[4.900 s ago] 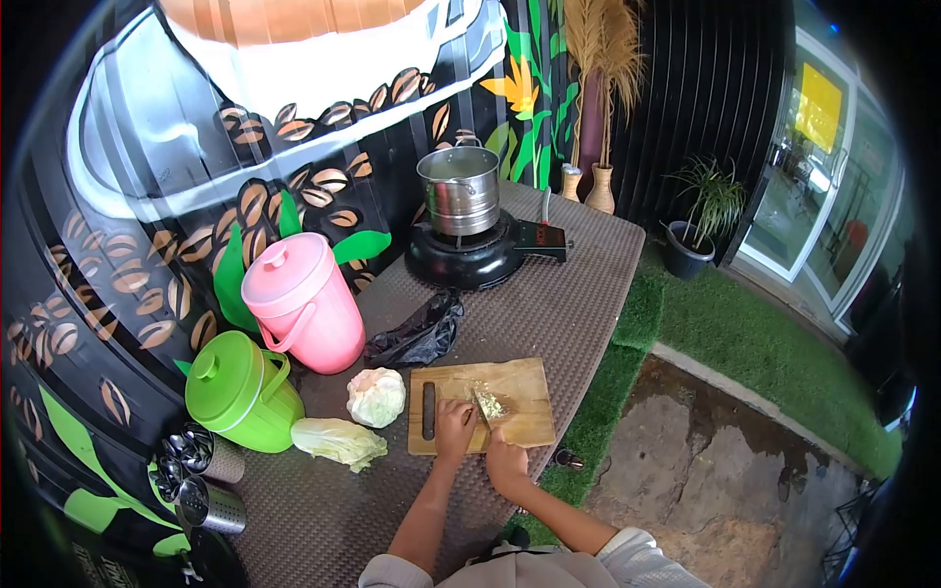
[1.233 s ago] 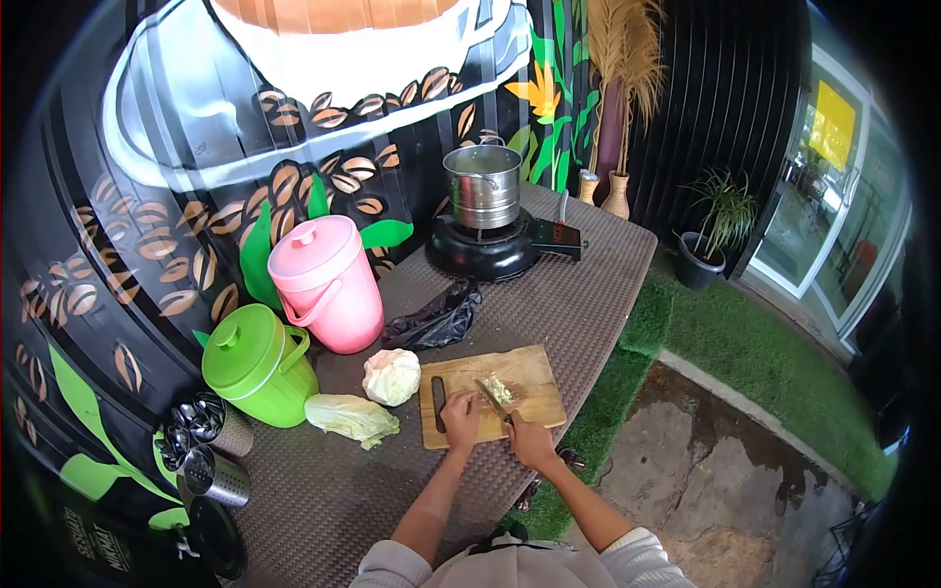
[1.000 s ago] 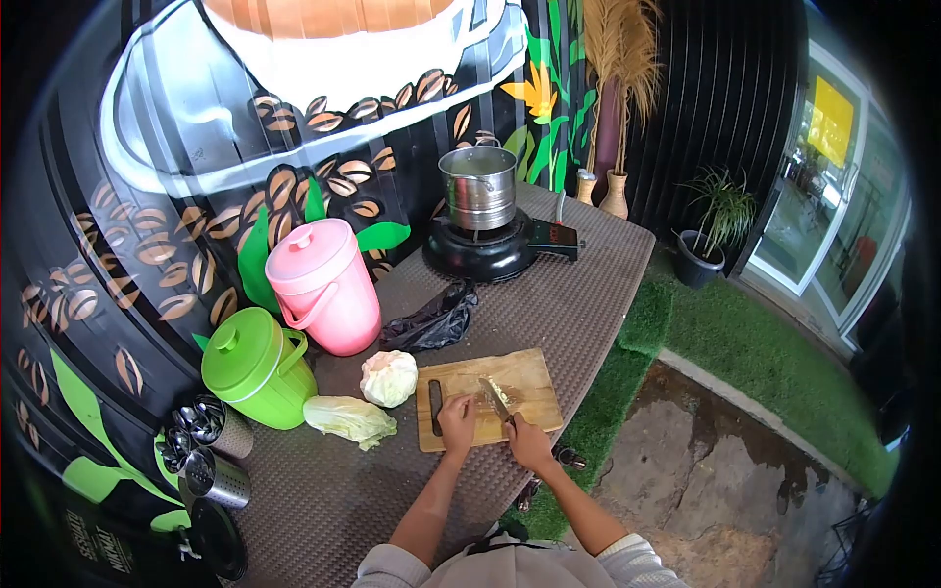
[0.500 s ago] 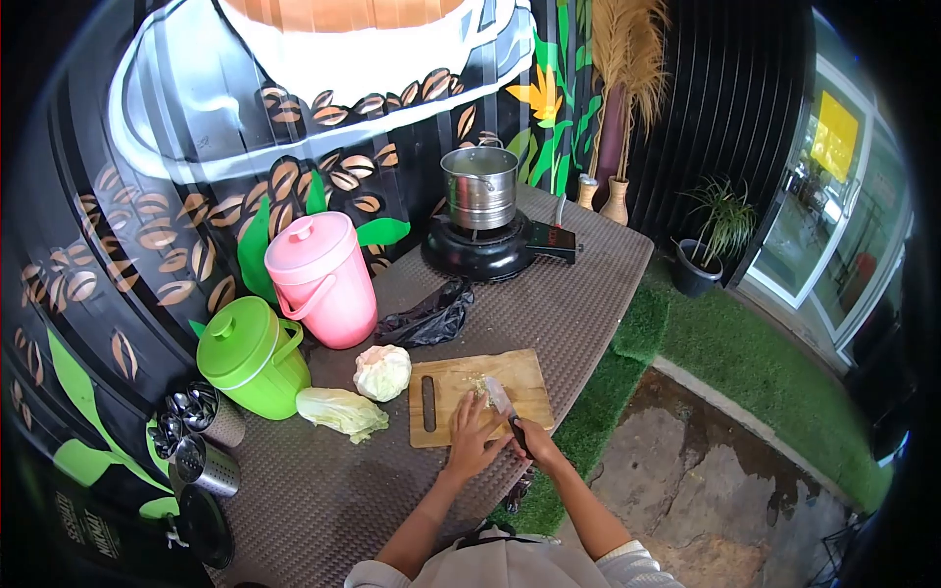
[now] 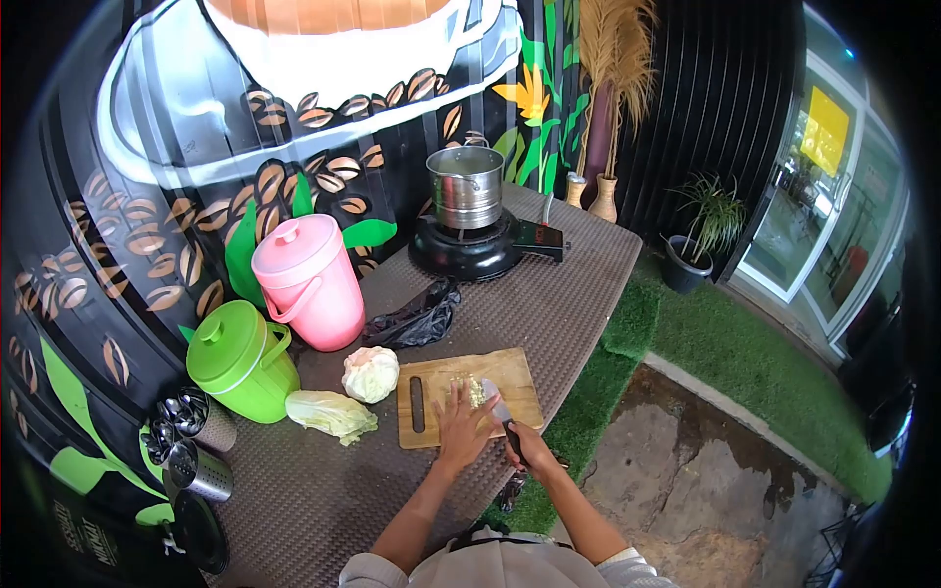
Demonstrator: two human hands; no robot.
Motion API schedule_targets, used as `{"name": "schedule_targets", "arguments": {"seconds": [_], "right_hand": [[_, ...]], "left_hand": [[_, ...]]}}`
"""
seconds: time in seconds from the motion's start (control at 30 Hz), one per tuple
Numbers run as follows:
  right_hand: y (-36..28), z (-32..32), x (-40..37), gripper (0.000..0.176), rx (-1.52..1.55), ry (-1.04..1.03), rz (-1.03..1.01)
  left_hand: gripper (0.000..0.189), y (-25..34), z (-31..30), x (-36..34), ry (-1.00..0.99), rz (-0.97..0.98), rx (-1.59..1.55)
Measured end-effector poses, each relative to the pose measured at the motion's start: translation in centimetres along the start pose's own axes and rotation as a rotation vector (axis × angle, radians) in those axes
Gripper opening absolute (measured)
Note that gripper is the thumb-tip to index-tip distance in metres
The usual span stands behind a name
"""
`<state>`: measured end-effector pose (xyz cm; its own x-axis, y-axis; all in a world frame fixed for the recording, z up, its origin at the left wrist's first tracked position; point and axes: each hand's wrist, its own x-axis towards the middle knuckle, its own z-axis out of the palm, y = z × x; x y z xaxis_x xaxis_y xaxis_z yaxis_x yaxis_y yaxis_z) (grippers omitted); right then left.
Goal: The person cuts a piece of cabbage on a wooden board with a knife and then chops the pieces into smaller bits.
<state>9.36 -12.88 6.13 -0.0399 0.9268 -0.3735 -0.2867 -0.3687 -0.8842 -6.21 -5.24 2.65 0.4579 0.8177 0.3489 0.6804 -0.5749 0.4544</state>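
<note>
The left hand [image 5: 461, 426] lies flat and open on the cutting board [image 5: 520, 377], fingers spread wide, holding nothing. The right hand [image 5: 529, 449] is closed tight around the handle of a knife [image 5: 495, 402]. The blade points up the board, right beside the left fingers. A little pile of chopped bits [image 5: 476, 391] sits in the middle of the board, just past the fingertips.

The blade is very close to the spread fingers, so I think a slip could cut one. The board sits near the table's edge, and a hard push could send bits onto the grass.

Left of the board are a cabbage chunk [image 5: 370, 372] and a loose leaf [image 5: 330, 414]. Further left stand a green bucket [image 5: 240, 358] and a pink jug [image 5: 309, 282]. Behind the board lies a black bag [image 5: 417, 318], and far behind it a steel pot [image 5: 465, 186] sits on a black stove [image 5: 461, 255]. The table [image 5: 578, 284] has a brown bumpy cover. To the board's right are green grass [image 5: 755, 353] and stone floor [image 5: 686, 490]. A painted wall stands behind.
</note>
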Motion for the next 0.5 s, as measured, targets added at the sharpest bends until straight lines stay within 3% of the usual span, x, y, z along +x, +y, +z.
{"name": "schedule_targets", "arguments": {"seconds": [0.33,0.43,0.5], "right_hand": [[1.4,-0.4,0.0,0.027,-0.046,0.043,0.027],[2.0,-0.8,0.3,0.032,-0.219,0.095,-0.059],[2.9,-0.8,1.1,0.037,-0.638,0.378,-0.383]], "left_hand": [[0.049,-2.1,0.9,1.9,0.027,-0.106,0.035],[0.045,-2.6,1.2,2.0,0.106,-0.179,0.007],[0.040,-2.7,0.8,2.2,0.171,-0.177,-0.021]]}}
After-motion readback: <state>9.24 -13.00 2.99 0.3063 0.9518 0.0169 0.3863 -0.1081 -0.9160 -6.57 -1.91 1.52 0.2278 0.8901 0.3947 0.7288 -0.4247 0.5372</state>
